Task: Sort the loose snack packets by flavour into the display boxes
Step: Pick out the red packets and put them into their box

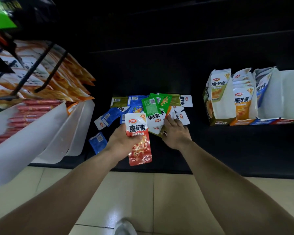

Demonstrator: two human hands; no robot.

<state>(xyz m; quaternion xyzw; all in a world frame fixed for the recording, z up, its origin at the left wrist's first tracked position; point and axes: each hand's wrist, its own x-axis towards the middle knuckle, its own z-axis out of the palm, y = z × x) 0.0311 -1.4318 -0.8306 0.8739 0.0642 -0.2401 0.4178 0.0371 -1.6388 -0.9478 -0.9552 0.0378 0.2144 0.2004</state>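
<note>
Holding a red packet upright above the front edge of the dark shelf, we have the left grip clamped on it: the fingers wrap its middle from the left and the thumb presses across its printed face, leaving the white top and the red lower end free. The right grip lies palm down on the near side of the pile of loose packets, its fingertips touching white-ended packets beside an orange edge; we cannot tell whether those fingers have closed on any one packet or merely rest there. The pile sits mid-shelf, a jumble of green, blue and olive wrappers, with a green packet on top and a stray blue packet lying apart at the lower left. The display boxes stand in a row well to the right: a green box, an orange box with packets standing in it, and a blue box. At left, a white tray holds red sausages.
</note>
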